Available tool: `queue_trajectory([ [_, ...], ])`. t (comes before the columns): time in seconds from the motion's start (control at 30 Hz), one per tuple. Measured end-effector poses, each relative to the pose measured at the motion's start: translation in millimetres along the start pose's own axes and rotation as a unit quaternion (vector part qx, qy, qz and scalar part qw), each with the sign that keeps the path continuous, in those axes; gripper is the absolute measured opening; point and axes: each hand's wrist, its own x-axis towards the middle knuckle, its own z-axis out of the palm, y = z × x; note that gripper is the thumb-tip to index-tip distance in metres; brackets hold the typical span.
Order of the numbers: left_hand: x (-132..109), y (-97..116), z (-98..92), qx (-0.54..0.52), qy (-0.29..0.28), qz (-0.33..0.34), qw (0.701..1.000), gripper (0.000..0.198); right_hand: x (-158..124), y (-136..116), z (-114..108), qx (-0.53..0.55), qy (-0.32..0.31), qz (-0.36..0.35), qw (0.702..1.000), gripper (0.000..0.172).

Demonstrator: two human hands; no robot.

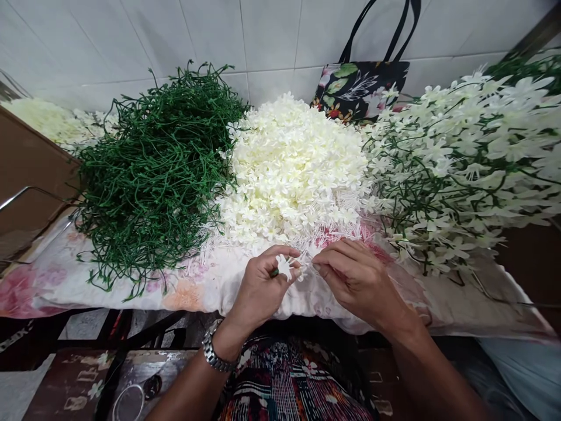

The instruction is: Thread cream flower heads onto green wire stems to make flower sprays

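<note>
My left hand is closed in a pinch around a white artificial flower, and a bit of green stem shows between the fingers. Just to its right, my right hand has thumb and fingertips pressed together; whatever lies between them is too small to make out. Both hands are over the front of the cloth-covered table. Right behind them rises a heap of loose cream-white petals, with thin white stamen pieces along its front. Left of that heap lies a pile of green plastic stems.
On the right are many assembled white flower sprays. A black floral bag leans against the tiled wall. At the left edge stands a cardboard box. Below the table, a clear round object lies on a brown surface.
</note>
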Motion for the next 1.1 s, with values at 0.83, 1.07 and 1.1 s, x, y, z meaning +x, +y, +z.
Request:
queue_trajectory([
  [0.83,2.6,1.4,5.9,0.056,-0.047,0.007,0.997,0.012,-2.3,-3.2,5.2,0.174,0.051,0.075,0.981,0.013],
  [1.07,5.4,1.6,6.6,0.032,-0.023,0.016,0.999,0.009,-2.1,3.4,1.3,0.14,0.094,0.109,0.98,0.011],
  [1.1,5.1,2.4,6.3,0.014,-0.018,0.022,0.999,0.008,-2.4,3.8,0.0,0.136,0.097,0.111,0.98,0.011],
])
